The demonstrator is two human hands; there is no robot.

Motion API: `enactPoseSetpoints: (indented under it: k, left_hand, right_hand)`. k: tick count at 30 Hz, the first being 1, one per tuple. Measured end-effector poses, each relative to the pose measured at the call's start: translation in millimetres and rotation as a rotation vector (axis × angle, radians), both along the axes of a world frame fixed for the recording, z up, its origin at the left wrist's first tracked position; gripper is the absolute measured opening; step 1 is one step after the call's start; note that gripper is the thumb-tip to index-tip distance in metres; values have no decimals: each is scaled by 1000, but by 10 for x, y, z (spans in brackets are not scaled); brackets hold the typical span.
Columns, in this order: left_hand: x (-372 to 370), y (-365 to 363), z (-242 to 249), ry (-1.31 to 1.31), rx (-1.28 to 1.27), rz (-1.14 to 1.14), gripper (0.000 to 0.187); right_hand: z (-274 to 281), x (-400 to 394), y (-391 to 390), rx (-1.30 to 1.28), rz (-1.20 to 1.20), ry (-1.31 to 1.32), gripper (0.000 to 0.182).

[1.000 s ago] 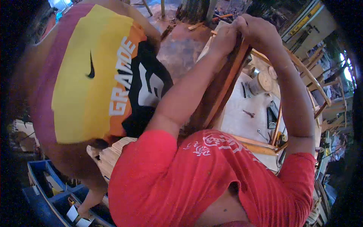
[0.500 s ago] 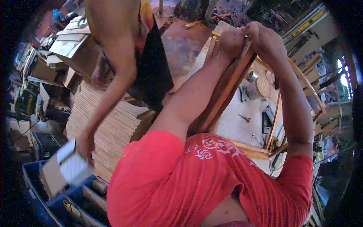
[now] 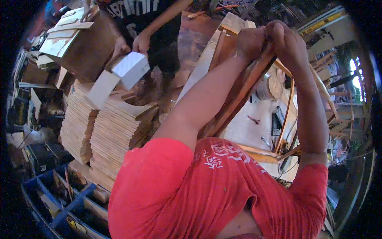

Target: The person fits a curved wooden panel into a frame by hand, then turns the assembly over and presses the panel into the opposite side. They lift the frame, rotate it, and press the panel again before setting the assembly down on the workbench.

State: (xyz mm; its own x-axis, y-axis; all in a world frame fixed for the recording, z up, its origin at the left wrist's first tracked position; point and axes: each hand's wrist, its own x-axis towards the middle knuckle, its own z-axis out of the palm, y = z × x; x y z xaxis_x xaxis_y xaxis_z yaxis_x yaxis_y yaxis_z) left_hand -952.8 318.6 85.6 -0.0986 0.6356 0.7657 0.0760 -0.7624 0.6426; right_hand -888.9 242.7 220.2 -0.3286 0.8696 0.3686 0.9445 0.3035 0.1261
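My left hand [image 3: 251, 43] and my right hand [image 3: 288, 44] are close together at the far end of a reddish-brown wooden board [image 3: 242, 93]. The board slants from my chest up to the hands. Fingers of both hands are curled round its top end, which they mostly hide. Beyond and beside the board are more varnished wooden frame bars [image 3: 260, 156]. A white work surface [image 3: 242, 123] lies below, with a small red-handled tool [image 3: 254, 120], a wrench [image 3: 266, 141] and a round container [image 3: 269, 87] on it.
At left, a co-worker in a dark shirt [image 3: 159, 38] holds an opened white box [image 3: 131, 69]. Stacks of thin wooden boards [image 3: 115, 135] stand between us. A blue divided crate [image 3: 59, 215] is at lower left. A large wooden box [image 3: 83, 51] stands behind.
The co-worker has straightened and raised the white box from above the blue crate to over the board stacks. My hands stay on the board, shifted slightly right in view.
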Motion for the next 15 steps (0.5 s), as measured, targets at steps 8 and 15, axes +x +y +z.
enactPoseSetpoints:
  k: [8,15]
  left_hand:
    - [-9,-3,-56,-21,-128,-100,33]
    - [-283,-18,-34,-74,-305,-289,39]
  right_hand:
    - [-36,39,-46,-16,244,22,26]
    - [-111,-7,-262,120,40,203,32]
